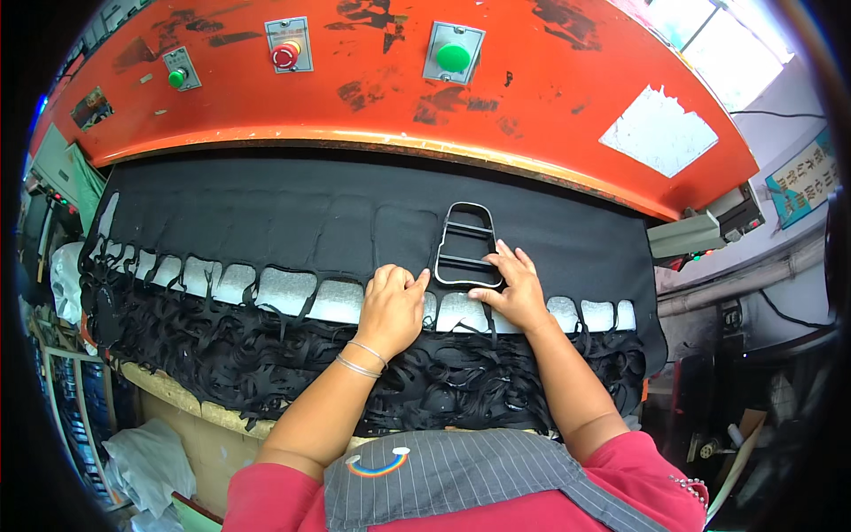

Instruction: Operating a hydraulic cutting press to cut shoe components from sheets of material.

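Note:
A black sheet of material [292, 208] lies across the bed in front of me, with faint cut outlines in it. On it rests a metal cutting die [467, 232], an open frame with two crossbars. My right hand [516, 288] grips the die's lower right corner, thumb at the bottom edge and fingers along the side. Left of the die, my left hand [394, 310] is closed at the sheet's cut edge, fingers curled together; whatever they pinch is hidden. Pale gaps [288, 291] line that edge, with thin black strips between them.
Tangled black offcut strips [239, 359] heap along the near side. Beyond the sheet stands the orange machine beam [372, 97], carrying a red button [285, 56] and a large green button [453, 58]. White plastic bags [151, 465] lie low at left.

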Available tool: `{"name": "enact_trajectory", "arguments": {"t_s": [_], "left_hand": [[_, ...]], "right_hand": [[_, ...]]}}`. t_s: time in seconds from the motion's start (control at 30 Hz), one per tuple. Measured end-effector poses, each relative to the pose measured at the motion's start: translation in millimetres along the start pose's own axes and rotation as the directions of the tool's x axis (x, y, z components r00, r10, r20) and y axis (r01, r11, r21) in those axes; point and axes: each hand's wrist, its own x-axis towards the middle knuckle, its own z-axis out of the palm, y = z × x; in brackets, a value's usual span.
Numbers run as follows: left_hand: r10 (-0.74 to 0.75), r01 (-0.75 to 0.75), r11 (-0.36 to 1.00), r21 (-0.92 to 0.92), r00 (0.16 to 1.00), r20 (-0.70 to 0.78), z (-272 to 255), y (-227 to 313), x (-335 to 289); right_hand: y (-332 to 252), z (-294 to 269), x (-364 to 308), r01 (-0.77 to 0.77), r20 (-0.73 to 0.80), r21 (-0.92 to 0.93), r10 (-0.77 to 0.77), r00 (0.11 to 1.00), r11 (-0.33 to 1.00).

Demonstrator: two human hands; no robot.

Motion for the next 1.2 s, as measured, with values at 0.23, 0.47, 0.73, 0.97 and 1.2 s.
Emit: {"name": "enact_trajectory", "arguments": {"t_s": [0.23,0.47,0.73,0.97,1.2], "left_hand": [[0.038,-0.038,0.999,0.0,0.999,-0.023,3.4,-1.6,2.7],[-0.119,0.065,0.934,-0.351,0.984,-0.133,-28.4,-51.3,1.0],[-0.146,0.275,0.96,-0.049,0.346,-0.927,-235.7,-184.4,2.6],[-0.408,0.236,0.91,-0.34,0.657,-0.634,-311.8,-193.4,-51.4],[-0.277,0.211,0.895,-0.393,0.954,-0.119,-185.6,-9.5,-124.2]], "right_hand": [[4.2,5.4,0.2,0.037,-0.076,-0.012,-0.038,0.996,0.999],[-49.1,-28.8,6.2,-0.126,-0.073,-0.067,0.121,0.99,0.99],[-189.9,-124.9,40.4,0.287,-0.633,0.053,-0.189,0.75,0.957],[-207.4,-124.6,46.6,0.068,-0.533,0.268,0.089,0.842,0.961],[-207.4,-72.2,-94.2,-0.176,0.373,-0.003,0.164,0.913,0.984]]}}
